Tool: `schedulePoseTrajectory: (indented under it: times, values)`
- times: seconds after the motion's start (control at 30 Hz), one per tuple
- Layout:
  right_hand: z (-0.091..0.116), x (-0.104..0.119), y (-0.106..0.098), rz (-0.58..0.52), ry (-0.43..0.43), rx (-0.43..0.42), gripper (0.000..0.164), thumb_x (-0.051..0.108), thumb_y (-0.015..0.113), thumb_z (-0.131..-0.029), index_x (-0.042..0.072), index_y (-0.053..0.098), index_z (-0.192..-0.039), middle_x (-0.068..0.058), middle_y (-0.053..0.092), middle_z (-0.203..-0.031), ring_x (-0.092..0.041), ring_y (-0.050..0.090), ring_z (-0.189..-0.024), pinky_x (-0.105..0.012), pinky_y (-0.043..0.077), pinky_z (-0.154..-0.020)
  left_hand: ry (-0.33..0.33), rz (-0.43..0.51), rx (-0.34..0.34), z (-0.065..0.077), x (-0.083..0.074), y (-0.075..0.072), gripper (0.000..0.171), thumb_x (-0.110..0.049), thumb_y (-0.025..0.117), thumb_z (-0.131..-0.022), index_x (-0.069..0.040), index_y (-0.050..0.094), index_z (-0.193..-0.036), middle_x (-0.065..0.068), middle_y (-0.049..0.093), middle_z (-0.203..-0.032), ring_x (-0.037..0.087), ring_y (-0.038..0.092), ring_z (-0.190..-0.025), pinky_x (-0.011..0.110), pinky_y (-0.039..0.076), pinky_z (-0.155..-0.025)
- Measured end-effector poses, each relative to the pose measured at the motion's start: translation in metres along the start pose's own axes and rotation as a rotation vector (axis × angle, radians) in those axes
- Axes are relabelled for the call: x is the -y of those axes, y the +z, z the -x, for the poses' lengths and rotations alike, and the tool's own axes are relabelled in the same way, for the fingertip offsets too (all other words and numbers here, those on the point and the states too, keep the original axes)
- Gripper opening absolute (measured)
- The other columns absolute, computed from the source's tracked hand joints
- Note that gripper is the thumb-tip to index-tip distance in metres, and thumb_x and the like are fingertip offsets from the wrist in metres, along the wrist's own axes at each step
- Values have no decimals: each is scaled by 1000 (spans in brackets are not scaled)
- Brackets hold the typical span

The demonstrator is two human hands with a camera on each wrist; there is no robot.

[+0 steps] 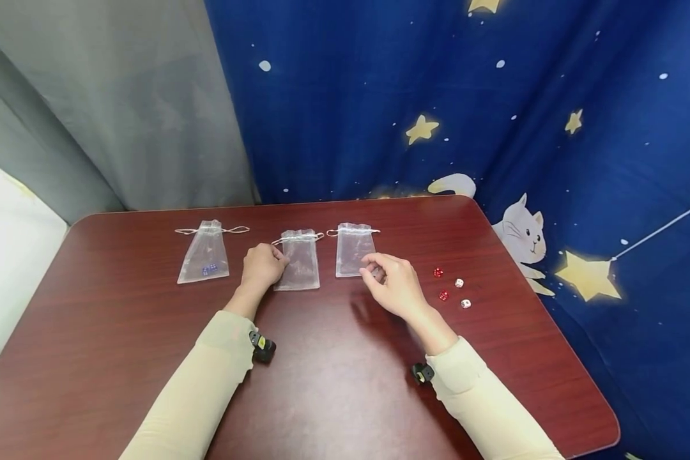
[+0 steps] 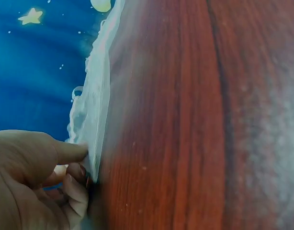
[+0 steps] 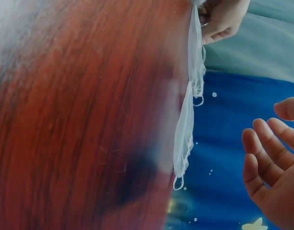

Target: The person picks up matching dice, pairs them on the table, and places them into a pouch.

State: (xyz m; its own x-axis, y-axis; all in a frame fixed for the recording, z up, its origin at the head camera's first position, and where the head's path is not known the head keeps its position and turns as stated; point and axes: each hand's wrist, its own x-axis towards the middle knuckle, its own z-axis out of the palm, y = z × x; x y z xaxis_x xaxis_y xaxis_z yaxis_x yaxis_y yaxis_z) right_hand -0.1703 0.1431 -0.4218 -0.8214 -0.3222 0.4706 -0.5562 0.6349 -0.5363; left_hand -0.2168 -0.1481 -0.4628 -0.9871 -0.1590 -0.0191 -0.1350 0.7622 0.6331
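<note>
Three sheer white drawstring bags lie on the table. My left hand [image 1: 262, 265] pinches the left edge of the middle bag [image 1: 300, 265]; the left wrist view shows thumb and fingers on the bag's mesh [image 2: 96, 96]. My right hand [image 1: 395, 284] hovers just off the lower right corner of the right bag [image 1: 354, 251], fingers loosely bent and holding nothing. In the right wrist view that hand [image 3: 276, 177] is apart from the bags. Blue dice [image 1: 209, 269] show through the left bag [image 1: 198, 249].
Right of my right hand lie two red dice [image 1: 444, 295] and two white dice [image 1: 466, 303]. The dark red wooden table [image 1: 322, 396] ends at a grey curtain [image 1: 149, 115] and a blue starry curtain [image 1: 351, 96] behind it.
</note>
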Motion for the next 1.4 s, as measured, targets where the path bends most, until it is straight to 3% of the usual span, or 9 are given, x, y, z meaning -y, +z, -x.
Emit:
schedulePoseTrajectory:
  times: [0.23, 0.37, 0.5, 0.77, 0.87, 0.97, 1.17, 1.23, 1.4]
  values:
    - [0, -2, 4, -7, 2, 5, 15, 16, 74, -90, 8, 75, -102, 1, 71, -82, -7, 64, -66, -29, 55, -63, 8, 125, -51, 5, 5, -4, 17, -20, 72, -92, -5, 76, -86, 6, 72, -71, 24, 67, -69, 35, 52, -67]
    - [-1, -3, 5, -12, 1, 10, 16, 16, 73, -91, 6, 75, -102, 0, 71, -82, -8, 64, -65, -30, 55, -63, 2, 263, -18, 7, 7, -8, 17, -18, 73, -93, -1, 73, -91, 6, 73, -70, 12, 66, -52, 23, 53, -55]
    - [-1, -5, 3, 2, -3, 2, 16, 17, 74, -90, 6, 75, -101, 1, 71, -81, -8, 63, -65, -30, 54, -63, -16, 389, 1, 6, 9, -9, 17, -14, 72, -93, 3, 72, -94, 10, 74, -73, 7, 65, -51, 22, 56, -52]
    - [2, -13, -6, 32, 9, -14, 14, 17, 75, -90, 7, 75, -100, 2, 70, -79, -10, 63, -64, -30, 52, -61, -8, 345, -45, 7, 11, -8, 20, -16, 72, -93, 4, 71, -97, 14, 75, -78, 10, 68, -53, 23, 57, -52]
    - [4, -19, -11, 44, 27, -13, 14, 18, 74, -90, 7, 75, -100, 2, 70, -80, -10, 63, -64, -30, 52, -61, 78, 245, -108, 14, 11, -8, 21, -18, 72, -94, 3, 72, -100, 14, 76, -83, 18, 72, -62, 32, 59, -63]
    - [5, -27, -19, 61, 38, -17, 15, 19, 73, -91, 8, 75, -100, 2, 71, -80, -9, 63, -64, -31, 52, -61, 241, 120, -132, 24, 13, -9, 20, -17, 72, -93, 1, 73, -102, 14, 74, -93, 24, 73, -78, 42, 57, -77]
    - [5, -52, -43, 120, 95, -64, 15, 19, 74, -91, 8, 75, -101, 0, 74, -82, -12, 64, -64, -35, 52, -63, 616, -87, 103, 47, 20, -14, 29, -14, 72, -92, 3, 71, -115, 18, 67, -123, 32, 64, -116, 49, 49, -101]
    - [6, -59, -51, 134, 117, -78, 15, 18, 74, -90, 8, 75, -101, -2, 74, -82, -14, 64, -64, -36, 51, -63, 668, -141, 180, 53, 22, -17, 35, -15, 72, -93, 4, 69, -122, 18, 64, -131, 32, 60, -124, 49, 46, -106]
    - [11, -73, -66, 155, 168, -86, 15, 17, 72, -92, 6, 75, -102, -4, 74, -83, -17, 64, -66, -38, 50, -65, 676, -221, 291, 66, 24, -25, 45, -19, 71, -94, 3, 63, -133, 15, 54, -147, 31, 51, -136, 48, 42, -111]
